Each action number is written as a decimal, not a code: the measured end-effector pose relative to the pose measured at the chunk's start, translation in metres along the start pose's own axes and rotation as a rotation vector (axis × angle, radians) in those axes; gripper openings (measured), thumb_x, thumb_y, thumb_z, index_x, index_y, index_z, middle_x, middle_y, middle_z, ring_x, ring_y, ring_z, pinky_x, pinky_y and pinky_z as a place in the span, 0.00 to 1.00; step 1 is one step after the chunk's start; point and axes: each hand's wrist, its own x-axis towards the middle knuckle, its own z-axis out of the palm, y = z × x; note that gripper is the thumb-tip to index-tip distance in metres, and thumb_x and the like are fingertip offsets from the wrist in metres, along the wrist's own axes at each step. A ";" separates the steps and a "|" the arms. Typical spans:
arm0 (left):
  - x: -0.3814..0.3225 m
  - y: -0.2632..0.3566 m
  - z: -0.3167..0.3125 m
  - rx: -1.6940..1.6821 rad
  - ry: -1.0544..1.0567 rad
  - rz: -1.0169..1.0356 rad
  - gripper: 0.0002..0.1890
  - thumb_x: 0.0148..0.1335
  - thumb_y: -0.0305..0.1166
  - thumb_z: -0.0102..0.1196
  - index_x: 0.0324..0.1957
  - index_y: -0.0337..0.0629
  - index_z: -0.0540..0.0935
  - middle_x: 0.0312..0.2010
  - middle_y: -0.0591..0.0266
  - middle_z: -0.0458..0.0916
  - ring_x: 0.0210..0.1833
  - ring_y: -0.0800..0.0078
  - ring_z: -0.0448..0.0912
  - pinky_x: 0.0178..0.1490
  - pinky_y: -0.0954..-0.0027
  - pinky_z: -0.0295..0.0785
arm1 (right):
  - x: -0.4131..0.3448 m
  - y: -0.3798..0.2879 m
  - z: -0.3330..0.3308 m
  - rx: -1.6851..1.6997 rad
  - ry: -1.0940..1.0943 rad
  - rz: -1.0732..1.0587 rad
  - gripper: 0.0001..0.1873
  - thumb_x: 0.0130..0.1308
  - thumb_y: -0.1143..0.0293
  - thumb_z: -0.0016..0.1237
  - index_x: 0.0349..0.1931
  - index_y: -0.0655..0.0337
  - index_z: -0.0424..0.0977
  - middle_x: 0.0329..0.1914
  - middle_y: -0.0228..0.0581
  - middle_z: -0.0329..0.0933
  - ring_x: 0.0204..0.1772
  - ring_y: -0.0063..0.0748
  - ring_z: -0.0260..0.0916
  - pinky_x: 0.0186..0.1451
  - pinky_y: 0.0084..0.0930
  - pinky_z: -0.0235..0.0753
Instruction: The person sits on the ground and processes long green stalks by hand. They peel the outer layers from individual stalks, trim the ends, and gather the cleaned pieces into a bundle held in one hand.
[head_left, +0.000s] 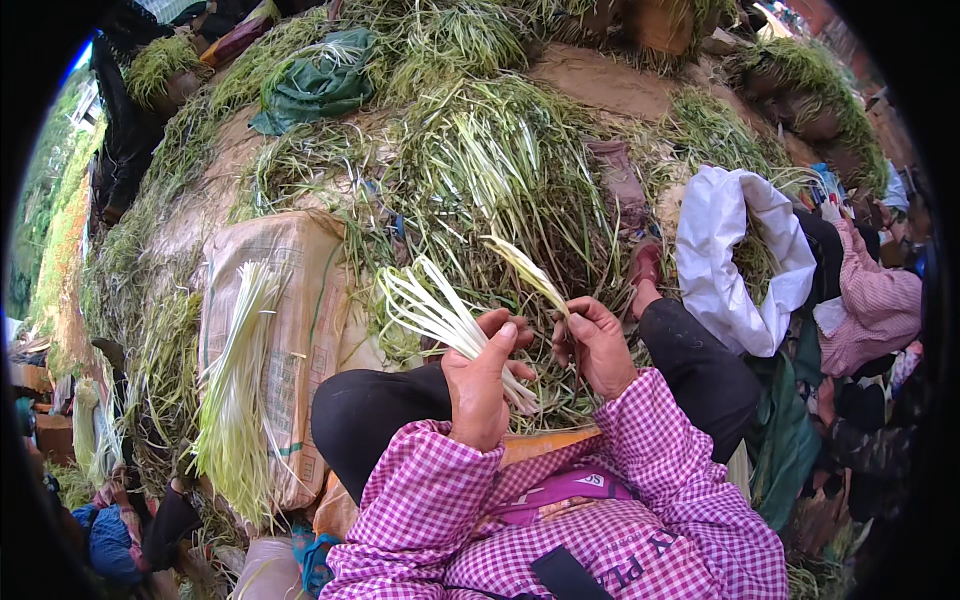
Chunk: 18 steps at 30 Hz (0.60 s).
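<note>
My left hand (480, 379) is closed around a small bunch of pale stalks (442, 311), which look like blanched chives. Their white ends fan out up and to the left, and the other ends stick out below my palm. Beside it, my right hand (598, 345) pinches a yellowed, limp leaf or stalk (529, 270) between thumb and fingers. To my left, a larger bundle of white and yellow-green stalks (240, 397) lies on a stuffed woven sack (311, 315). A loose heap of green and white stalks (510, 172) spreads before my crossed legs.
A white plastic sack (709, 232) with its mouth rolled open stands by my right knee. Green sacking (315, 90) lies at the back left, and a brownish cloth (619, 180) beyond the heap. Other people sit at the far right (874, 300) and lower left (112, 536).
</note>
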 end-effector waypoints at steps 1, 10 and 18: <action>0.001 -0.001 0.000 0.000 -0.008 0.009 0.14 0.60 0.23 0.53 0.49 0.32 0.72 0.41 0.53 0.79 0.39 0.67 0.80 0.22 0.75 0.77 | -0.007 0.004 0.003 0.026 -0.062 0.013 0.08 0.68 0.70 0.42 0.42 0.62 0.71 0.29 0.34 0.76 0.27 0.21 0.71 0.26 0.17 0.71; -0.001 -0.003 -0.002 -0.025 -0.031 0.028 0.11 0.56 0.17 0.54 0.40 0.36 0.70 0.31 0.51 0.80 0.24 0.69 0.80 0.18 0.77 0.74 | -0.029 0.007 0.010 -0.214 -0.170 0.167 0.09 0.67 0.72 0.42 0.44 0.65 0.72 0.30 0.31 0.74 0.30 0.18 0.70 0.32 0.18 0.73; -0.004 -0.010 -0.002 0.171 -0.140 0.022 0.12 0.53 0.15 0.55 0.41 0.31 0.75 0.29 0.56 0.80 0.23 0.74 0.78 0.20 0.77 0.72 | -0.016 0.003 0.034 -0.233 0.078 -0.097 0.08 0.63 0.76 0.48 0.42 0.65 0.73 0.32 0.30 0.74 0.32 0.16 0.68 0.35 0.16 0.72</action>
